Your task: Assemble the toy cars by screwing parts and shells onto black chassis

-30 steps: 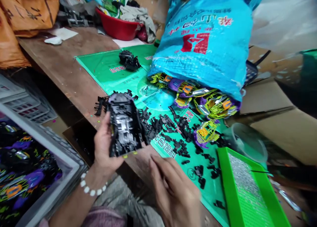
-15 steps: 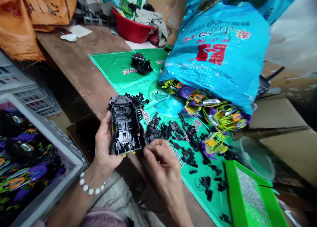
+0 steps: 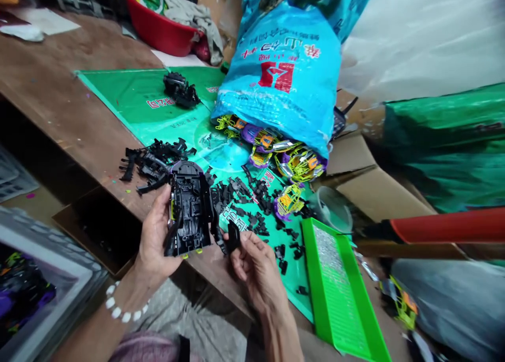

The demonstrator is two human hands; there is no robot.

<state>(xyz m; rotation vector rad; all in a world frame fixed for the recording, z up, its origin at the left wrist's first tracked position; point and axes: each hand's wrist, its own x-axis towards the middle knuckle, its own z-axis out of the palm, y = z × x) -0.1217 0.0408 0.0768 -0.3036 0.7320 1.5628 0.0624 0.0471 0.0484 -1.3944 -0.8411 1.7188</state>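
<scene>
My left hand (image 3: 157, 234), with a white bead bracelet at the wrist, grips a black toy car chassis (image 3: 191, 207) along its left side. The inside of the chassis faces me, and small yellow-green bits show at its near edge. Just right of it, my right hand (image 3: 252, 259) pinches a small curved black plastic part (image 3: 233, 237) between thumb and fingers. That part stands apart from the chassis. Loose black plastic parts (image 3: 232, 191) lie spread over the green sheet (image 3: 118, 88), with a pile of longer black pieces (image 3: 153, 159) behind the chassis.
Yellow and purple toy car shells (image 3: 300, 162) spill from a blue sack (image 3: 276, 83). A green tray (image 3: 347, 304) of small silvery pieces lies at right beside a clear tub (image 3: 331, 209). A red basin (image 3: 158, 28) stands at the back. A grey crate (image 3: 74, 283) sits lower left.
My view has swung to the right. My right hand has drawn away from the chassis corner, and the black part in its fingers now shows. The left hand keeps its grip on the chassis.
</scene>
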